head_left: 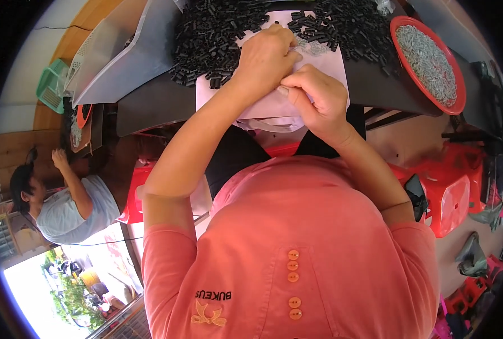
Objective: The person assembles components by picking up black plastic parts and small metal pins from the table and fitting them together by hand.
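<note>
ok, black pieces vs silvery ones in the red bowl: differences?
Colour: black pieces are dark; silvery pieces are pale and shiny.
Build: black pieces look chunkier, silvery pieces slimmer.
Place: black pieces spread over the table; silvery pieces fill the red bowl.
Shared: both small, many, jumbled.

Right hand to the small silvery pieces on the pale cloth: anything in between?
Nothing visible stands in the way: only pale cloth shows between the right hand and the small silvery pieces just beyond it. The left hand is off to the left, its fingers close to them.
</note>
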Demonstrator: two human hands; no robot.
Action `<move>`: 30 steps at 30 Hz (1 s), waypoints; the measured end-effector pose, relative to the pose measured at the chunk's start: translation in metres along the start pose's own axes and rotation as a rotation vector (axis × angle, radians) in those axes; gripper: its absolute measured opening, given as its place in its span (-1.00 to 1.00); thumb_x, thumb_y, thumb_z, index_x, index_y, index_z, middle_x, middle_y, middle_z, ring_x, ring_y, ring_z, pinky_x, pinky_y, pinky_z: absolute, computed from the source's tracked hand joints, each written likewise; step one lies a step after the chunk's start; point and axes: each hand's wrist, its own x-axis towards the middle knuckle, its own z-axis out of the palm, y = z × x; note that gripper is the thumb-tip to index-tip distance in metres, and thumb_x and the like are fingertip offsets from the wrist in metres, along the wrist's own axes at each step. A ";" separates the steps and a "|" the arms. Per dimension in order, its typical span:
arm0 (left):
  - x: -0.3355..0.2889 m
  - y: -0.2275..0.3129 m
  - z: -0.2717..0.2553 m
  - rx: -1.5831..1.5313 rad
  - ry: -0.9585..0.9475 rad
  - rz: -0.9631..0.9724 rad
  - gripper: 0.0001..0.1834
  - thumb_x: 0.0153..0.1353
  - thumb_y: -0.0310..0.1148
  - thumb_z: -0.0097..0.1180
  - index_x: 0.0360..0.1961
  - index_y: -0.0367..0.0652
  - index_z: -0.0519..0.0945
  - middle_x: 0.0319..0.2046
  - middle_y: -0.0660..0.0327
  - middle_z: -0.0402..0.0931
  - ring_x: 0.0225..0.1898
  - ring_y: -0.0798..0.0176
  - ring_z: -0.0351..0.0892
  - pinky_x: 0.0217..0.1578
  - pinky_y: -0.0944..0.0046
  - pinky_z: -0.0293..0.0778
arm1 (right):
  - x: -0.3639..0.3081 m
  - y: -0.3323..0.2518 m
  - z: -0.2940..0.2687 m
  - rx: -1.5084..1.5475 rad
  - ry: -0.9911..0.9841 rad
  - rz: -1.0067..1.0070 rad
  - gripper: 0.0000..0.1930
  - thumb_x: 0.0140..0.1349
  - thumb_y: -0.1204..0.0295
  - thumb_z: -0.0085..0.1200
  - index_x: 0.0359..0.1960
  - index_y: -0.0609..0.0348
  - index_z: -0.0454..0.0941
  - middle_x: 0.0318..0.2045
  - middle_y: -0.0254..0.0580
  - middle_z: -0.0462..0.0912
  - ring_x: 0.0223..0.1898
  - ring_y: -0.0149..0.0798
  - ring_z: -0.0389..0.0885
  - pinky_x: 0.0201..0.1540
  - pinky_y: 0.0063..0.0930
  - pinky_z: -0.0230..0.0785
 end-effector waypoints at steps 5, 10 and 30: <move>0.002 -0.005 0.010 0.069 0.006 -0.010 -0.82 0.03 -0.33 0.22 -0.39 -0.22 0.58 -0.38 0.06 0.54 -0.33 -0.05 0.56 -0.35 0.07 0.45 | 0.005 -0.002 0.000 0.033 -0.017 -0.003 -0.84 0.01 0.74 0.07 -0.35 0.31 0.57 -0.52 -0.16 0.56 -0.54 -0.28 0.53 -0.47 -0.54 0.33; 0.004 -0.012 0.024 0.346 0.016 0.182 -0.80 -0.19 -0.38 0.18 -0.48 -0.21 0.53 -0.39 0.03 0.52 -0.31 -0.04 0.57 -0.43 0.09 0.54 | 0.005 -0.004 0.001 0.035 0.010 0.028 -0.85 0.00 0.72 0.08 -0.38 0.27 0.56 -0.50 -0.12 0.58 -0.50 -0.16 0.58 -0.44 -0.42 0.38; -0.055 0.017 -0.049 -1.580 0.292 -0.797 -0.88 0.14 -0.60 0.21 -0.36 -0.28 0.50 -0.55 0.13 0.55 -0.64 0.35 0.49 -0.74 0.39 0.27 | 0.038 -0.009 0.014 0.429 -0.109 0.397 -0.82 0.15 0.62 0.17 -0.19 0.32 0.60 -0.30 -0.29 0.64 -0.25 -0.49 0.58 -0.18 -0.63 0.40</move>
